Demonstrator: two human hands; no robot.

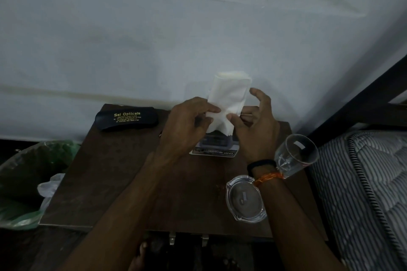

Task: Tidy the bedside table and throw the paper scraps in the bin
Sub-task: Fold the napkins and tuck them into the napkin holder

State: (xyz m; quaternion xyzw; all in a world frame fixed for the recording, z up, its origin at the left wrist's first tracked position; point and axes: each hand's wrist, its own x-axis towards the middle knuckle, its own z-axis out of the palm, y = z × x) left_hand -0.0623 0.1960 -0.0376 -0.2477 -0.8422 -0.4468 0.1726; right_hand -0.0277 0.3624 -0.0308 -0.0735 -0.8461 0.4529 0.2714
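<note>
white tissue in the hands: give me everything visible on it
The white tissue looks like soft, thin paper, folded or rolled into a thick band at its top end, crumpled and ragged at its lower edge. It is held roughly upright above the back of the bedside table, in front of the wall. The left hand pinches its left edge and the right hand grips its lower right side. Its lower end hangs over a small boxed item.

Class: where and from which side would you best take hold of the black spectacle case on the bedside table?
Grip the case across its narrow middle, fingers coming from above: it lies flat and long with bare table around it.
</note>
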